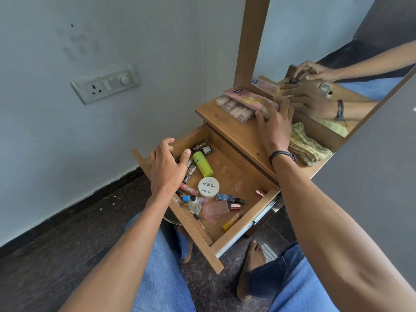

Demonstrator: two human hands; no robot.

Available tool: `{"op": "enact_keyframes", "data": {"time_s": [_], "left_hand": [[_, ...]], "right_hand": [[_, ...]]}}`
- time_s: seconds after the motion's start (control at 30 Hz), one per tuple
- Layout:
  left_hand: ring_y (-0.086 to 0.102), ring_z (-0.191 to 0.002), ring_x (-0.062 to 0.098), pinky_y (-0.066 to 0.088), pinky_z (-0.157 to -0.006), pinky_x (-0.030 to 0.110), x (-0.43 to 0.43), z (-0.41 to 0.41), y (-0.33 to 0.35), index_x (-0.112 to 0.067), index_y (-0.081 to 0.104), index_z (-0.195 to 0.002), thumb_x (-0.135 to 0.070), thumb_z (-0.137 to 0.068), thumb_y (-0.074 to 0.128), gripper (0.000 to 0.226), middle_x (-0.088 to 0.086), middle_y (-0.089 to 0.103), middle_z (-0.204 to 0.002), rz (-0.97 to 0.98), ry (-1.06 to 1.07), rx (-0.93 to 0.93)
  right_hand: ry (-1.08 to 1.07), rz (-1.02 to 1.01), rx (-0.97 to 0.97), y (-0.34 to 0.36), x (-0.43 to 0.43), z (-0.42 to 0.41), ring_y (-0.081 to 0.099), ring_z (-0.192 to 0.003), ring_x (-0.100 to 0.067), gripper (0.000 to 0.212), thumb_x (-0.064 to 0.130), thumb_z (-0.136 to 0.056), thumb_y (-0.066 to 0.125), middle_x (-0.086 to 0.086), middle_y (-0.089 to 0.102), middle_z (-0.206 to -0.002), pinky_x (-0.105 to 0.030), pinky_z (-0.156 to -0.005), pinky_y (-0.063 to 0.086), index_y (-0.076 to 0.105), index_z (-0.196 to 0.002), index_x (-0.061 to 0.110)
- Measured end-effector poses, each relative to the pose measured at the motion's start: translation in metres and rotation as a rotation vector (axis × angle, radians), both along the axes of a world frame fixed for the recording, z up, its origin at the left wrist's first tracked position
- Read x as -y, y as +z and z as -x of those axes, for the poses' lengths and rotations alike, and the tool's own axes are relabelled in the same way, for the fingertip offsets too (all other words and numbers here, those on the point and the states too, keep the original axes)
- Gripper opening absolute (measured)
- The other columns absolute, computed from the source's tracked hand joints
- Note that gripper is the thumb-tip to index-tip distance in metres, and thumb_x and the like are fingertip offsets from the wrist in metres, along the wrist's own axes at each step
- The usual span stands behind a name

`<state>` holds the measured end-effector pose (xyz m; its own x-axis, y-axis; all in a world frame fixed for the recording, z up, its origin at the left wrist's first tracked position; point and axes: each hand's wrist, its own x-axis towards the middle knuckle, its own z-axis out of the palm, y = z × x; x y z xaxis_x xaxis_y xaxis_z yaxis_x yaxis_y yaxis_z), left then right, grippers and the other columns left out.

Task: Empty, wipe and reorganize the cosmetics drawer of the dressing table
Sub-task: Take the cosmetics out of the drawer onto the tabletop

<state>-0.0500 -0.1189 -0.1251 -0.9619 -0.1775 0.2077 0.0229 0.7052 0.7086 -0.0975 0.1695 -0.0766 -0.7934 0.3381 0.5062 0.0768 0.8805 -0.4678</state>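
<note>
The wooden drawer (243,228) is pulled out and holds several cosmetics: a lime-green bottle (203,164), a white nail polish remover jar (209,187), a pink flat bottle (216,210), a clear glass bottle (195,204) and nail polish bottles (203,147). My left hand (167,167) hovers over the drawer's far left corner, its fingers loosely curled above small bottles and holding nothing I can see. My right hand (275,122) is on the tabletop (234,131), fingers curled over a small pale bottle (267,111) beside a pink tube (245,97). The mirror shows a small glass bottle under that palm.
A clear case of small jars (234,109) lies under the pink tube on the tabletop. A folded yellow cloth (308,147) sits at the mirror's foot (337,140). A wall socket panel (105,84) is to the left. My knees and bare feet are below the drawer.
</note>
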Motion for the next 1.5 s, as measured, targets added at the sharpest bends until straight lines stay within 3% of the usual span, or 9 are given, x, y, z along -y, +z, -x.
{"op": "enact_keyframes", "data": {"time_s": [0.23, 0.37, 0.5, 0.7, 0.87, 1.0, 1.13, 1.23, 1.5], "left_hand": [[0.029, -0.113, 0.004, 0.037, -0.074, 0.031, 0.0, 0.001, -0.001, -0.032, 0.041, -0.132, -0.052, -0.091, 0.063, 0.051, -0.006, 0.056, -0.127, -0.006, 0.0, 0.001], [0.03, -0.112, 0.004, 0.034, -0.067, 0.022, -0.001, 0.0, 0.001, -0.029, 0.043, -0.131, -0.051, -0.091, 0.064, 0.051, -0.005, 0.056, -0.127, 0.007, -0.004, -0.004], [0.037, -0.119, 0.01, 0.037, -0.073, 0.03, -0.001, -0.001, 0.003, -0.028, 0.043, -0.13, -0.049, -0.091, 0.064, 0.049, -0.005, 0.056, -0.127, 0.019, -0.022, 0.019], [0.039, -0.115, 0.01, 0.033, -0.079, 0.029, -0.001, -0.003, 0.005, -0.025, 0.049, -0.127, -0.037, -0.095, 0.063, 0.037, -0.005, 0.059, -0.121, 0.008, -0.024, 0.017], [0.044, -0.12, 0.018, 0.037, -0.085, 0.03, 0.0, -0.003, 0.005, -0.024, 0.051, -0.122, -0.034, -0.097, 0.058, 0.027, -0.003, 0.062, -0.118, 0.014, -0.032, -0.003], [0.044, -0.116, 0.018, 0.038, -0.083, 0.03, 0.0, -0.004, 0.002, -0.026, 0.05, -0.116, -0.038, -0.096, 0.059, 0.026, -0.004, 0.06, -0.115, 0.038, -0.045, 0.002], [0.043, -0.117, 0.02, 0.049, -0.09, 0.041, 0.0, -0.003, 0.001, -0.026, 0.049, -0.118, -0.04, -0.094, 0.059, 0.03, -0.003, 0.06, -0.116, 0.029, -0.049, 0.02], [0.043, -0.118, 0.02, 0.051, -0.092, 0.046, 0.0, -0.003, 0.001, -0.026, 0.048, -0.118, -0.041, -0.093, 0.059, 0.03, -0.002, 0.06, -0.116, 0.027, -0.059, 0.026], [0.044, -0.118, 0.019, 0.052, -0.084, 0.037, 0.0, -0.001, 0.0, -0.026, 0.05, -0.12, -0.033, -0.096, 0.056, 0.025, -0.002, 0.061, -0.119, -0.003, -0.065, 0.008]], "right_hand": [[-0.01, -0.091, 0.053, -0.002, 0.001, 0.0, 0.037, -0.134, -0.036, 0.047, 0.035, -0.098, 0.058, -0.013, 0.039, -0.148, -0.051, -0.104, 0.043, 0.052, -0.145, 0.032], [-0.014, -0.124, 0.048, -0.002, 0.003, -0.001, 0.039, -0.131, -0.037, 0.052, 0.036, -0.097, 0.059, -0.013, 0.04, -0.148, -0.053, -0.099, 0.043, 0.047, -0.148, 0.033], [-0.033, -0.14, 0.045, -0.003, 0.006, -0.002, 0.039, -0.129, -0.036, 0.051, 0.039, -0.096, 0.057, -0.012, 0.041, -0.145, -0.051, -0.101, 0.041, 0.047, -0.146, 0.033], [-0.008, -0.253, -0.135, 0.001, 0.028, -0.02, 0.044, -0.12, -0.032, 0.036, 0.028, -0.095, 0.056, -0.009, 0.053, -0.133, -0.047, -0.096, 0.041, 0.059, -0.131, 0.025], [0.252, -0.324, -0.262, -0.016, 0.083, -0.059, 0.049, -0.102, -0.029, 0.018, 0.02, -0.096, 0.058, -0.006, 0.06, -0.115, -0.041, -0.083, 0.041, 0.068, -0.11, 0.016], [0.369, -0.292, -0.012, -0.037, 0.126, -0.079, 0.049, -0.086, -0.022, 0.014, 0.02, -0.097, 0.056, -0.002, 0.061, -0.095, -0.041, -0.073, 0.046, 0.068, -0.093, 0.014], [0.288, -0.22, 0.362, -0.06, 0.136, -0.081, 0.055, -0.107, -0.028, 0.028, 0.028, -0.095, 0.061, -0.007, 0.06, -0.121, -0.041, -0.088, 0.05, 0.064, -0.121, 0.016], [0.247, -0.081, 0.502, -0.071, 0.136, -0.078, 0.057, -0.113, -0.032, 0.039, 0.033, -0.094, 0.063, -0.01, 0.06, -0.124, -0.045, -0.09, 0.052, 0.058, -0.13, 0.02], [0.193, 0.056, 0.45, -0.088, 0.142, -0.074, 0.064, -0.1, -0.028, 0.043, 0.04, -0.09, 0.068, -0.007, 0.07, -0.111, -0.04, -0.079, 0.054, 0.057, -0.128, 0.024]]}}
